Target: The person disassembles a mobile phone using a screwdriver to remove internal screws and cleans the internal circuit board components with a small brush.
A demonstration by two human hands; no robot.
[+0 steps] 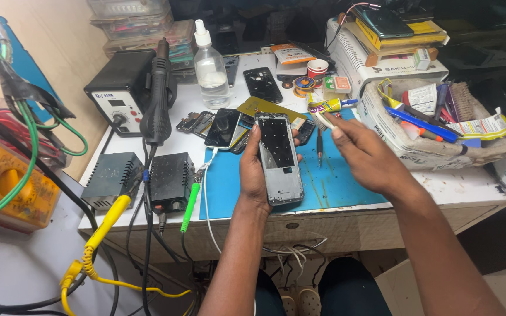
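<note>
Cluttered repair bench (159, 146), white top, seen from above; blue mat (335, 184) across middle front. White machine (382, 67) at back right, books and a dark phone stacked on top. Open box (393, 146) of tools and tubes at right edge, just beside mat. Hot-air station (121, 88) back left, black handpiece (158, 99) standing upright in front of it. Two black power boxes (142, 181) at front left, yellow and green leads trailing off edge. Orange multimeter (1, 187) far left, off bench. Clear bottle (211, 67) with white nozzle behind centre. Loose phones and parts (229, 126) near mat's top left corner; black case (263, 83) behind them; paper cup (317, 67) further back.

Left hand (253, 172) over mat, fingers wrapped round phone frame (278, 157), thumb on left edge, fingertips on right edge. Frame held upright, lengthwise away from body, dark inner face up, above mat's left half.

Right hand (361, 152) just right of frame, apart from it, fingers pinched narrow on small brush (322, 120); pale bristle end pointing toward frame's top right corner. Black screwdriver (319, 149) lying on mat between hands.
</note>
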